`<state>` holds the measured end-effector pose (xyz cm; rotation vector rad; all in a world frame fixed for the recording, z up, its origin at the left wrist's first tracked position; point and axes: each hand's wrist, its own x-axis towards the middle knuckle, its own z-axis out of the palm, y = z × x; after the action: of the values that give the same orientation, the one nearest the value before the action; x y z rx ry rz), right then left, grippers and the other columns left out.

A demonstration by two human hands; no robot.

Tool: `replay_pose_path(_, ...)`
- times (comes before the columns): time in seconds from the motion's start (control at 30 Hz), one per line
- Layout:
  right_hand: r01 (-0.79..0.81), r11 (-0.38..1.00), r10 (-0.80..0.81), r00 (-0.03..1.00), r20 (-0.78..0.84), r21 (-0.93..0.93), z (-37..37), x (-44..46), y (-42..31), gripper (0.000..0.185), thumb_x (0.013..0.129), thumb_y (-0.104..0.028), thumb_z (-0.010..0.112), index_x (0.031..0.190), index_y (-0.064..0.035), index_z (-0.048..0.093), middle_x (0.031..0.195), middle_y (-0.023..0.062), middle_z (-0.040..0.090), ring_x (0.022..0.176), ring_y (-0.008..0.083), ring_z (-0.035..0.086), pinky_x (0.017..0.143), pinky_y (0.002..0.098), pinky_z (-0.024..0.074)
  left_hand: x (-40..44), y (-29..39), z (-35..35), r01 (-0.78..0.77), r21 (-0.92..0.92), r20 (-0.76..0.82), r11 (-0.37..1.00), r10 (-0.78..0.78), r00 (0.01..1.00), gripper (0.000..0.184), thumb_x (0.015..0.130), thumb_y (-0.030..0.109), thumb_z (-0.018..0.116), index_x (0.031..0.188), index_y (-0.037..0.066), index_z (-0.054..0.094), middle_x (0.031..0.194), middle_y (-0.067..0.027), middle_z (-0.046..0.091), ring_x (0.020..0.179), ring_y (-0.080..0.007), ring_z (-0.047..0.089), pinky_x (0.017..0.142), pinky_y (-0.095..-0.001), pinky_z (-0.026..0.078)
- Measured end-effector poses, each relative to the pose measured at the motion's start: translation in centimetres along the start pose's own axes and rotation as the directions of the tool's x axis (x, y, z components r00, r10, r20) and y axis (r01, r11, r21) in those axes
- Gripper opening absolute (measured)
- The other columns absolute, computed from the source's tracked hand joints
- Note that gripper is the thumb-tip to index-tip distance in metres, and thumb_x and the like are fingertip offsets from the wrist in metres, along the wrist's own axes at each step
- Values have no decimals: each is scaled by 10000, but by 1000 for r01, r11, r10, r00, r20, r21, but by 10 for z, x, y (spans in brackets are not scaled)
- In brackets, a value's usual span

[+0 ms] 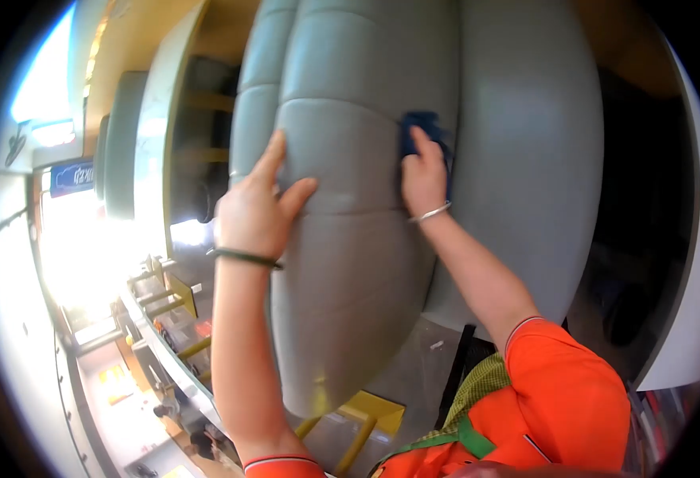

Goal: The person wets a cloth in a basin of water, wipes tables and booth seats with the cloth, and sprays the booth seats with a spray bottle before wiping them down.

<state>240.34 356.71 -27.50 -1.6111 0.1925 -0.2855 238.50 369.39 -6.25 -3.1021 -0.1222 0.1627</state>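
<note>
A grey padded seat back (342,151) with stitched seams fills the middle of the head view, beside a smooth grey seat cushion (525,159). My left hand (258,207) rests on the far edge of the seat back, thumb and forefinger spread, holding nothing. On the seat back near the cushion, my right hand (425,171) presses down on a dark blue cloth (418,121). Part of the cloth is hidden under the hand.
A white table edge (684,295) stands at the right, above a dark gap. Yellow chair legs (355,446) show below the seat. More grey seats (125,151), a blue sign (72,178) and bright windows lie to the left.
</note>
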Motion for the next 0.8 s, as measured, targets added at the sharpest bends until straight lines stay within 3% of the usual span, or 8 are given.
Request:
replay_pose_path(0.07, 255, 966, -257, 964, 66, 40, 9, -21, -93, 418, 703, -25, 455, 1118, -35, 508, 883, 178, 458, 774, 350, 504, 699, 402, 441, -6, 1, -6, 24, -60, 43, 998, -21, 999, 526, 792, 289, 603, 1273, 153, 439, 884, -175, 621, 773, -318, 600, 696, -383, 471)
replay_pose_path(0.2, 391, 916, -324, 851, 415, -86, -13, -63, -118, 377, 729, -117, 510, 1103, -142, 551, 855, 128, 473, 628, 312, 530, 558, 418, 466, -61, -37, -5, 0, -495, 30, 869, 17, 999, 353, 819, 105, 553, 1170, 72, 539, 1061, -170, 594, 900, -240, 601, 789, -301, 460)
replay_pose_path(0.4, 743, 425, -783, 15, 622, 517, -43, -146, -114, 202, 753, -232, 466, 881, -226, 621, 719, 20, 486, 534, 172, 500, 458, 302, 394, -209, -63, 15, 259, -696, -40, 670, -397, 917, 337, 837, 5, 485, 1172, 8, 526, 1181, -117, 546, 1039, -201, 546, 860, -278, 423)
replay_pose_path(0.47, 876, 276, -713, -90, 696, 396, -32, -74, -139, 104, 741, -239, 496, 785, -186, 574, 723, 34, 512, 550, 172, 513, 456, 310, 389, -262, -73, 21, 303, -656, -40, 691, -433, 901, 344, 836, -1, 472, 1177, -8, 516, 1218, -120, 518, 1080, -202, 520, 877, -282, 413)
replay_pose_path(0.53, 927, 316, -540, 351, 765, -202, -10, -3, -158, 129, 760, -176, 481, 830, -173, 589, 776, 78, 543, 611, 243, 559, 490, 339, 440, -308, -74, 24, 372, -705, -12, 604, -534, 845, 340, 834, -2, 470, 1170, -13, 520, 1233, -116, 506, 1097, -209, 510, 893, -288, 407)
replay_pose_path(0.6, 715, 512, -476, 698, 536, -476, 17, 78, -159, 191, 722, -131, 491, 863, -135, 620, 889, 111, 561, 732, 276, 593, 579, 363, 499, -340, -84, 33, 393, -727, 1, 563, -571, 821, 331, 841, -3, 462, 1167, -10, 522, 1209, -112, 521, 1079, -209, 521, 896, -293, 411)
replay_pose_path(0.73, 888, 365, -397, 421, 816, -281, 10, -46, -198, 85, 688, -111, 543, 752, -109, 598, 786, 104, 522, 667, 266, 533, 564, 377, 472, -369, -94, 37, 421, -789, 16, 447, -670, 742, 319, 853, 0, 452, 1164, -7, 524, 1174, -104, 539, 1046, -204, 539, 892, -299, 419)
replay_pose_path(0.8, 877, 476, -397, 275, 876, -59, -1, -166, -193, 97, 697, -180, 560, 727, -88, 574, 779, 74, 498, 635, 236, 514, 517, 356, 432, -363, -94, 28, 398, -835, -5, 380, -729, 685, 307, 861, 0, 442, 1156, 0, 530, 1143, -97, 555, 1013, -202, 554, 880, -299, 426)
